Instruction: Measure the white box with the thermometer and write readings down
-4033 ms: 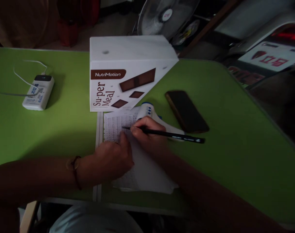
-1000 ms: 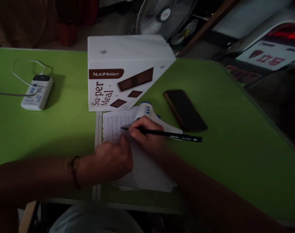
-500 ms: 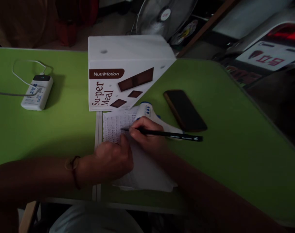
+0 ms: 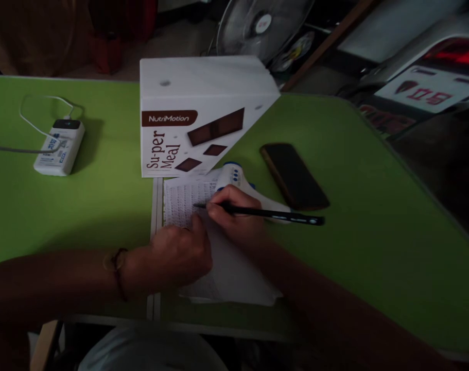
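My right hand is closed round a black pencil, its tip on or just over a sheet of paper covered in small rows of writing. Curled like a loose fist, my left hand rests on the paper's left part, index finger near the pencil tip. Whether anything lies inside those curled fingers is hidden. Partly behind my right hand lies a white and blue thermometer gun. A white box marked NutriMotion Su-per Meal stands just beyond the paper.
A dark phone lies right of the thermometer gun on the green table. At the left sits a white power bank with a cable plugged in. A fan stands behind the table.
The pencil and my right hand have shifted very slightly to the right. My left hand and the other things stay in place.
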Tool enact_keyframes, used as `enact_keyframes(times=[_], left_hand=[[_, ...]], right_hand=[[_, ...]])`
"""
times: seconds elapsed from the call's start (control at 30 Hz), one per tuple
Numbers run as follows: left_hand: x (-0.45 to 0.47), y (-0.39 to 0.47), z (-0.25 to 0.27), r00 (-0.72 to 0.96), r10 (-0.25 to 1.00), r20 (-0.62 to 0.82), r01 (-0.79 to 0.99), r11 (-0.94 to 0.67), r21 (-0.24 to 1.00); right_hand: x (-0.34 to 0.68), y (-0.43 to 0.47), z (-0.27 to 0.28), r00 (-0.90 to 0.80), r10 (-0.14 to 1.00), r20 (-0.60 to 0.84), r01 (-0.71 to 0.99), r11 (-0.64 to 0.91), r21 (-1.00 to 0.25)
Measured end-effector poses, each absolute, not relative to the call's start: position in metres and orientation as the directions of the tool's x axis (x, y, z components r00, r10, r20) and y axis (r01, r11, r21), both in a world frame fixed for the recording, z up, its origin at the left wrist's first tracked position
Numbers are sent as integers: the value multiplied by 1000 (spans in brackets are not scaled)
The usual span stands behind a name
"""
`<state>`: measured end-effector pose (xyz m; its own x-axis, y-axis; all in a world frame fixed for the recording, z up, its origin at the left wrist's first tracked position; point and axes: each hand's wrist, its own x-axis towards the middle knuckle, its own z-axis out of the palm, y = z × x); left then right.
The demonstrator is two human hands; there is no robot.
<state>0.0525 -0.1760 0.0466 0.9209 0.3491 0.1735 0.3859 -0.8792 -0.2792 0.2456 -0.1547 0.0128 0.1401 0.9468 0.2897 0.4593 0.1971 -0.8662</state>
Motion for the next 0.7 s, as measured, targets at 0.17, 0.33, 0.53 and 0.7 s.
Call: enact_keyframes(times=[0.17,0.33,0.53,0.7], left_hand=[[52,-175,50,923,356,149,385,-881,-276],[51,-175,49,925,349,152,379,-883,-279],[52,-176,45,918,356,173,392,-883,-260],[52,-176,44,917,346,200,392,-875,-284]], right_hand=[[245,-154,16,159,942,294,457,194,-868],[244,-154,15,168,943,287,459,183,-869],[246,-155,14,166,945,282,488,170,-856],[250,-154,14,134,942,308,484,209,-850]])
